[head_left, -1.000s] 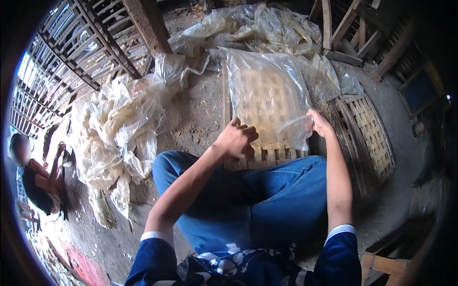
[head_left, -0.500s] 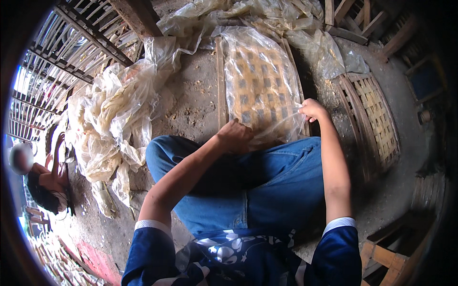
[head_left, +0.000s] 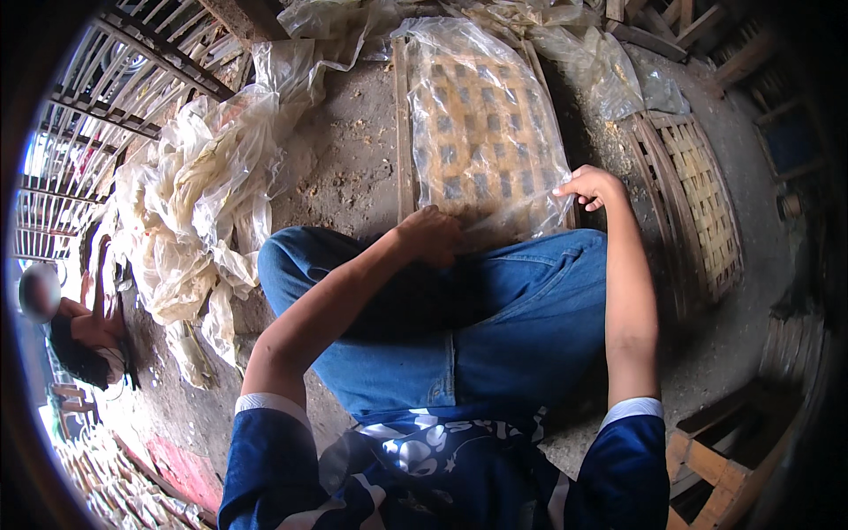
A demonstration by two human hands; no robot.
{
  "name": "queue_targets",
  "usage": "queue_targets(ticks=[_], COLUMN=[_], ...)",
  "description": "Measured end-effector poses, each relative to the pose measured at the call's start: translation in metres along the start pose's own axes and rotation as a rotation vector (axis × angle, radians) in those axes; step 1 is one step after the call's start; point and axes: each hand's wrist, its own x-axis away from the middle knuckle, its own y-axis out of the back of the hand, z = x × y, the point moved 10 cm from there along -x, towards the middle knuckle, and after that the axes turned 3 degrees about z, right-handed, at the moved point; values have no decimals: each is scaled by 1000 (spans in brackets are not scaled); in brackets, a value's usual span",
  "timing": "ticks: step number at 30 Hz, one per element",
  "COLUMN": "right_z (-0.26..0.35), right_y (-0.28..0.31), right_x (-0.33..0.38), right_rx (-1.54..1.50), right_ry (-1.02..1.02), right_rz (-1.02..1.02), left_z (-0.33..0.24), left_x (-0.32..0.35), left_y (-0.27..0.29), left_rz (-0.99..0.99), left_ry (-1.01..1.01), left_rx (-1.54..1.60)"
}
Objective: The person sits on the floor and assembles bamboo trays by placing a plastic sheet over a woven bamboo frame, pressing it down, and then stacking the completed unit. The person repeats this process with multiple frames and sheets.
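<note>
A woven bamboo tray [head_left: 403, 132] with wooden side rails lies on the floor before my knees. Spread over its open weave is a clear plastic sheet [head_left: 495, 106], wrinkled and slightly cloudy. At the tray's near left corner my left hand [head_left: 430, 235] is closed on the sheet's near edge, its fingertips partly hidden. My right hand [head_left: 594, 187] pinches the sheet's right edge near the other near corner, thumb and forefinger together. Between both hands the near part of the plastic is creased.
Crumpled plastic sheeting [head_left: 199, 185] lies heaped on the left, with more plastic [head_left: 592, 75] behind the tray. Another woven tray [head_left: 702, 199] is at the right. A wooden frame [head_left: 707, 477] stands at the lower right. Another person [head_left: 84, 340] sits at the far left, near a slatted wall [head_left: 132, 62].
My right hand has shifted slightly right with the sheet's edge, its fingers spread a little more. My left hand stays by the near left corner. The whole view has tipped slightly.
</note>
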Motion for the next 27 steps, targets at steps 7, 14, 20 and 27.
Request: queue_targets(ticks=[7,14,20,27], right_z=[1,11,54,119], right_y=[2,17,72,129], right_x=[-2,7,-14,-110], right_rx=[-15,240,-202,-180], right_ry=[27,-40,450,676], right_rz=[12,-113,-400,-669], left_z=[2,18,107,135], left_x=[-1,5,2,-39], left_y=[-10,31,131,65], left_rz=[60,-88,-598,-542], left_ry=[43,76,398,542], left_rx=[124,245,93,-164])
